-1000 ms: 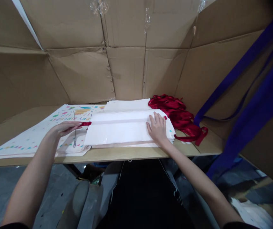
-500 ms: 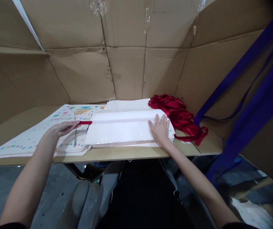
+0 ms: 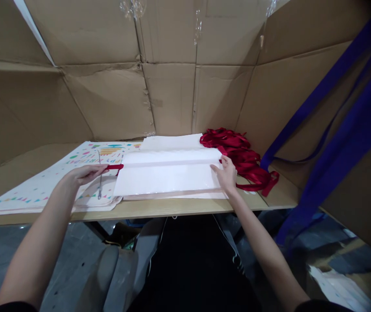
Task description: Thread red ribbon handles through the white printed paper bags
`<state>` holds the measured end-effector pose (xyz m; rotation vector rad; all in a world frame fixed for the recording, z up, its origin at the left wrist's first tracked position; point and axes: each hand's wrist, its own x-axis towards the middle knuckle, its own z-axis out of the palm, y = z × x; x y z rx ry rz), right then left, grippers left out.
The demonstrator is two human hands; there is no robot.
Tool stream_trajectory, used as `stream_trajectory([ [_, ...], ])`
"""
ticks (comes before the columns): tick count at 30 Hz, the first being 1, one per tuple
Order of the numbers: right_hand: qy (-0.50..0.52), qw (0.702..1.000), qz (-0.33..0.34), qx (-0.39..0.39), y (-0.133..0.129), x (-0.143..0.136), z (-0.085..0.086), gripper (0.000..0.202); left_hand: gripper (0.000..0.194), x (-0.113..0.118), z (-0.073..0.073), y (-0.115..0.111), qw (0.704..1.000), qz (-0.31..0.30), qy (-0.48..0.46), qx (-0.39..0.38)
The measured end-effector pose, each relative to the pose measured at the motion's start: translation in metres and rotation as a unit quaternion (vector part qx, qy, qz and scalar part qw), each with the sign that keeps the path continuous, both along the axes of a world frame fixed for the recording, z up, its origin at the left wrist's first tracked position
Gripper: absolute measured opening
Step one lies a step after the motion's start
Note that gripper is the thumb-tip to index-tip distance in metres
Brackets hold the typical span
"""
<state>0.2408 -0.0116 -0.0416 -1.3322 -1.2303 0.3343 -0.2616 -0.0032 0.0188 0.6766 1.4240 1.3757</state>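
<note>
A white plastic-looking sheet (image 3: 169,177) with a raised fold along it lies across the table in front of me. From the fold's left end sticks out a red ribbon (image 3: 116,167), pinched in the fingers of my left hand (image 3: 86,174). My right hand (image 3: 227,173) is at the sheet's right edge, its fingers closed beside a small bit of red ribbon at the fold's other end, its thumb resting on the sheet. Under my left hand, a thin metal rod (image 3: 100,190) lies across printed birthday sheets (image 3: 49,186).
A heap of red ribbons (image 3: 243,160) lies to the right of the white sheet. More white sheets (image 3: 172,142) are stacked behind it. Blue straps (image 3: 315,173) hang at the right. Cardboard walls (image 3: 169,95) enclose the table (image 3: 159,210) at the back and sides.
My right hand has gone from lying flat on the white sheet to closing its fingers at the right edge. My left hand keeps its pinch on the ribbon.
</note>
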Motion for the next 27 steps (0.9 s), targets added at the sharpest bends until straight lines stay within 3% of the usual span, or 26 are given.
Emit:
stream_trajectory([
  [4,0.049,0.998,0.023,0.044,0.008,0.009,-0.012,0.063,0.027,-0.005,-0.002,0.001,0.998,-0.020,0.007,-0.063],
  [14,0.000,0.998,-0.026,0.053,0.018,0.017,-0.027,0.062,0.019,-0.009,0.003,-0.008,0.997,-0.019,0.076,0.010],
  [21,-0.045,0.996,-0.047,0.065,0.010,0.012,-0.022,0.043,0.021,0.002,0.006,-0.015,0.993,-0.029,0.095,0.056],
  [23,-0.058,0.995,-0.058,0.058,0.006,0.009,-0.018,0.041,0.019,0.012,0.010,-0.019,0.989,-0.005,0.133,0.062],
  [25,-0.078,0.993,-0.071,0.050,0.002,0.006,-0.015,0.040,0.014,0.026,0.011,-0.020,0.979,0.064,0.179,0.077],
  [27,-0.108,0.990,-0.081,0.043,-0.001,0.001,-0.012,0.040,0.010,0.049,0.010,-0.020,0.950,0.143,0.248,0.124],
])
